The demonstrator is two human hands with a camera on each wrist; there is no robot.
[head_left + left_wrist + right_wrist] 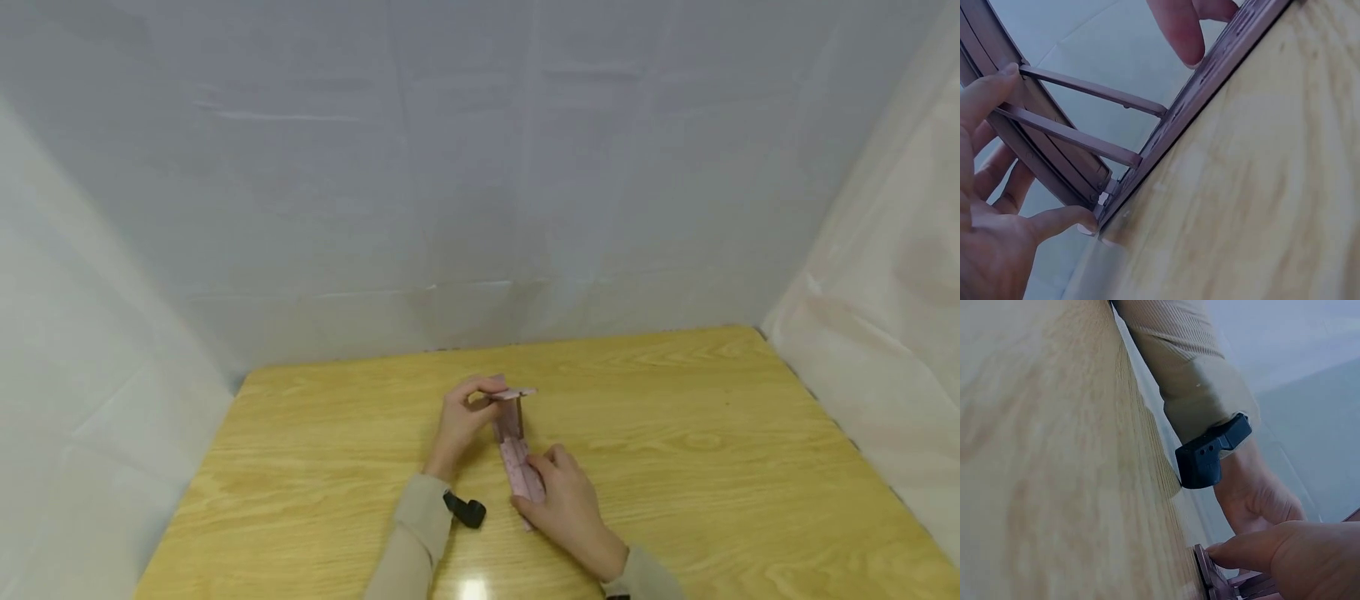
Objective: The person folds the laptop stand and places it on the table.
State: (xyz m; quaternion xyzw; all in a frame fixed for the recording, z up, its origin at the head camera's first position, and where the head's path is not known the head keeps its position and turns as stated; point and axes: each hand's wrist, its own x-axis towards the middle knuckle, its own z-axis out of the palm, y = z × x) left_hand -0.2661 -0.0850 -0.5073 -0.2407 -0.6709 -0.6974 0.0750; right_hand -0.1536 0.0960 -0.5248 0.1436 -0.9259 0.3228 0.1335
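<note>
A pink folding stand (517, 471) is partly unfolded on the wooden table, its base lying along the top. In the left wrist view its tilted panel (1054, 147) rises from a hinge, and two thin struts (1094, 92) link panel and base. My left hand (459, 419) grips the raised panel, thumb and fingers at its edges. Nearer to me, my right hand (567, 500) holds the base between thumb and fingers. In the right wrist view the right thumb (1247, 550) presses the end of the base (1205, 572); the other fingers are mostly hidden.
The wood-grain table (322, 467) extends around both hands. White sheeting (480, 183) hangs behind it and at both sides. A black wrist camera (467, 510) juts from the left sleeve, close to the stand.
</note>
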